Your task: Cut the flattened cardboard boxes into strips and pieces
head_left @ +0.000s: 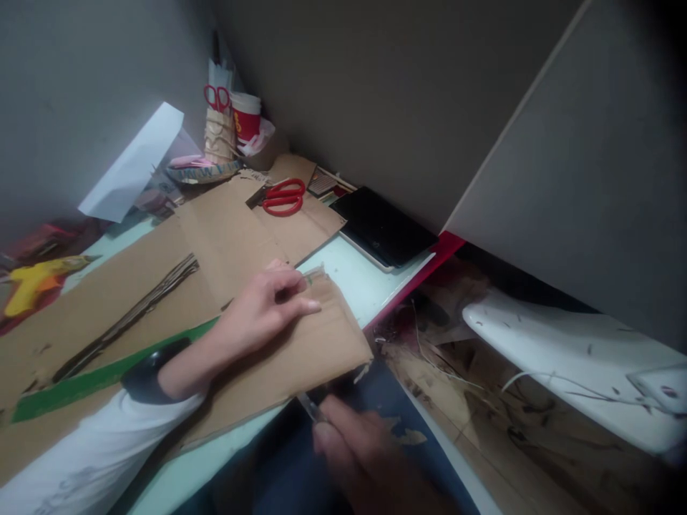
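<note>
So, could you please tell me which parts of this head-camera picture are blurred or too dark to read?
In the head view, the right hand is dim and motion-blurred at the bottom edge, so what it grips is unclear; the left hand on the cardboard piece is lit and fairly sharp; the corners darken, and the wall lines bow from lens distortion.
</note>
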